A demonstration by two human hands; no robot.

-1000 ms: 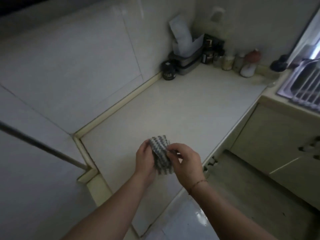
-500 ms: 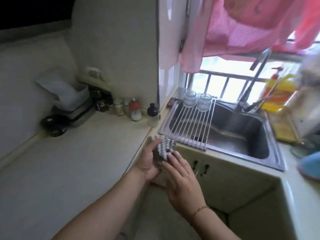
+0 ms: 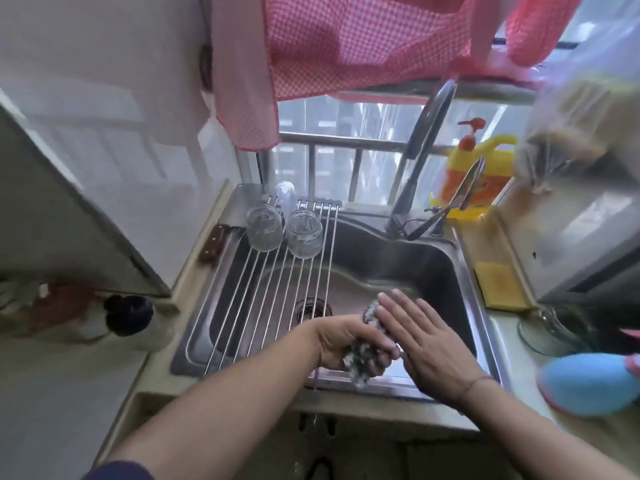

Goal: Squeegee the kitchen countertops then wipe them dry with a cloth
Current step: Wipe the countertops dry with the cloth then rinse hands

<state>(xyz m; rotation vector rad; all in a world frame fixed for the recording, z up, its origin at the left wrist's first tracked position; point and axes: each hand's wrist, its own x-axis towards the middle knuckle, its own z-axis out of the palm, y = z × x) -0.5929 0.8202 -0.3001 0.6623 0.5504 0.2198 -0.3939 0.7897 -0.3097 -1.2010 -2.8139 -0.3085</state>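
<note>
A grey and white patterned cloth [image 3: 360,362] is bunched up over the steel sink [image 3: 433,268]. My left hand [image 3: 349,342] grips the cloth with its fingers curled round it. My right hand [image 3: 424,339] lies with straight fingers against the cloth's right side, fingertips by its upper end. The pale countertop [image 3: 52,393] runs off to the left of the sink. No squeegee is in view.
A wire drying rack [image 3: 263,289] with two glass jars [image 3: 265,228] spans the sink's left half. A knife [image 3: 216,240] lies at the sink's left rim. The tap [image 3: 420,157], a yellow soap bottle [image 3: 481,171], a yellow sponge [image 3: 498,285] and a blue object [image 3: 592,382] stand to the right. A dark-capped bottle [image 3: 130,315] is on the left.
The view has swung from the left countertop to the sink. Both hands carried the cloth over the basin. The left hand now squeezes it, and the right hand's fingers have straightened.
</note>
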